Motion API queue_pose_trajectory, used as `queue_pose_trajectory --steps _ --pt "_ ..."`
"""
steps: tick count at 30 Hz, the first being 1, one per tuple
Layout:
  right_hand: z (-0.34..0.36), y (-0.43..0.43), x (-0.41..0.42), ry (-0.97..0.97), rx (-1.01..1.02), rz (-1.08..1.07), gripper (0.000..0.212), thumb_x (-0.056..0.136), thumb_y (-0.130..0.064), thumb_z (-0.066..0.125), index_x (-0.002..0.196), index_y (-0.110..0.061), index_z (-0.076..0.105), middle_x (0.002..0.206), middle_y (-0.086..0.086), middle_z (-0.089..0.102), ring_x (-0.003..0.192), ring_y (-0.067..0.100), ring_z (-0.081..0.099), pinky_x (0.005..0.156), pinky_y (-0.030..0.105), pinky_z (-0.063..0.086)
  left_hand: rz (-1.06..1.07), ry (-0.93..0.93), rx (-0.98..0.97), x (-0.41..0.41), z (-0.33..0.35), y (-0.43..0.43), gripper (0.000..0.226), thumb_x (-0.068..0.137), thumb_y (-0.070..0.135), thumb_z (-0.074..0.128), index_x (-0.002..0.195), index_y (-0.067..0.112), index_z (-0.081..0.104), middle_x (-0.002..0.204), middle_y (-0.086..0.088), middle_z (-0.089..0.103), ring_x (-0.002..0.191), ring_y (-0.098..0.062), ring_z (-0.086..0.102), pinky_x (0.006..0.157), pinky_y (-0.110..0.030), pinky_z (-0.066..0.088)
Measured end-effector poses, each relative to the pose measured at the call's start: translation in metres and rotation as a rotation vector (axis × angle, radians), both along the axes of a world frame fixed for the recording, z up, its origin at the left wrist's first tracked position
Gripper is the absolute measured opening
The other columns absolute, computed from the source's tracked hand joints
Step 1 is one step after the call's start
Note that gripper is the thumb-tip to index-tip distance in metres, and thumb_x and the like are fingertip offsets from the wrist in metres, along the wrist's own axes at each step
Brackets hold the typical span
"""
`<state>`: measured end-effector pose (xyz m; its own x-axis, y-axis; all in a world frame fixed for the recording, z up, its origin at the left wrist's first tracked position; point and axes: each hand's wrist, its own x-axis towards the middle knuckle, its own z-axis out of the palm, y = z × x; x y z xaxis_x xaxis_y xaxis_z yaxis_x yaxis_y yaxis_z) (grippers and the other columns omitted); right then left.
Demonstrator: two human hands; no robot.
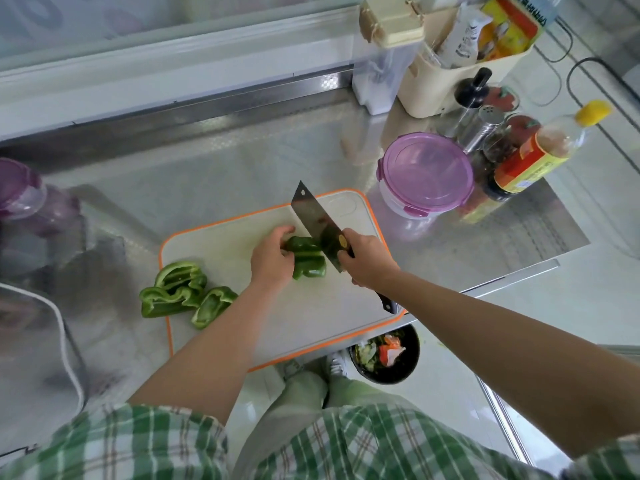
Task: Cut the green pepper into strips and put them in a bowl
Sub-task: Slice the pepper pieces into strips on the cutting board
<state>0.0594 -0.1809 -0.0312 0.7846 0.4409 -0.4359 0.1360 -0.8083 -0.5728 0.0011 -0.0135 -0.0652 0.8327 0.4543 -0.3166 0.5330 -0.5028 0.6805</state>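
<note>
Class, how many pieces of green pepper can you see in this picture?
4. One pepper piece held by the left hand at the knife; three more at the cutting board's left edge: upper, left, right, bunched together. Others may hide behind the hand.

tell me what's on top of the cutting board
A green pepper piece, held by the left hand, with the cleaver in the right hand at its right edge. More pepper pieces straddle the left edge of the cutting board. The blade hides where it meets the pepper.
</note>
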Motion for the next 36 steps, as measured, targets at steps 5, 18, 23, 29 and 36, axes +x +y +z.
queue_pose_trajectory --steps 5,18,23,29,36 --pt "-0.005 -0.006 -0.004 0.069 0.001 0.009 0.007 0.096 -0.012 0.042 0.101 -0.015 0.046 0.079 0.009 0.057 0.054 0.023 0.063 0.046 0.027 0.054 0.003 -0.034 0.028 -0.003 -0.002 -0.002 0.043 0.091 -0.002 0.048 0.13 0.015 0.054 0.123 -0.01 0.059 0.11 -0.028 0.057 0.098 -0.04 0.047" --pt "-0.004 0.0 -0.004 0.02 0.047 0.003 0.009 0.095 -0.011 0.041 0.099 -0.005 0.047 0.08 0.016 0.061 0.056 0.029 0.066 0.052 0.043 0.057 -0.25 -0.037 0.357 -0.027 0.0 -0.016 0.066 0.072 0.032 0.079 0.129 0.018 0.049 0.114 -0.009 0.039 0.098 -0.025 0.051 0.087 -0.031 0.046" --pt "0.002 0.001 -0.002 -0.024 0.059 0.01 0.007 0.094 -0.011 0.043 0.097 -0.008 0.048 0.08 0.016 0.061 0.057 0.031 0.065 0.05 0.042 0.056 -0.123 -0.017 0.46 -0.026 -0.003 -0.026 0.071 0.066 0.045 0.081 0.118 0.01 0.048 0.116 -0.012 0.042 0.105 -0.029 0.045 0.088 -0.036 0.044" --pt "0.001 -0.001 -0.006 -0.014 0.004 0.072 0.008 0.092 -0.012 0.042 0.096 -0.008 0.049 0.081 0.016 0.062 0.057 0.032 0.066 0.053 0.046 0.057 -0.264 -0.194 0.374 -0.034 -0.008 -0.022 0.04 0.072 0.025 0.078 0.103 0.009 0.06 0.109 -0.009 0.052 0.102 -0.03 0.049 0.083 -0.04 0.049" --pt "0.009 0.002 -0.004 -0.03 0.037 0.045 0.011 0.09 -0.009 0.043 0.081 -0.015 0.042 0.072 0.011 0.058 0.049 0.027 0.063 0.038 0.029 0.048 -0.176 -0.093 0.267 -0.032 -0.005 -0.017 0.029 0.089 0.02 0.058 0.116 0.014 0.059 0.11 -0.009 0.053 0.107 -0.03 0.05 0.092 -0.035 0.042"
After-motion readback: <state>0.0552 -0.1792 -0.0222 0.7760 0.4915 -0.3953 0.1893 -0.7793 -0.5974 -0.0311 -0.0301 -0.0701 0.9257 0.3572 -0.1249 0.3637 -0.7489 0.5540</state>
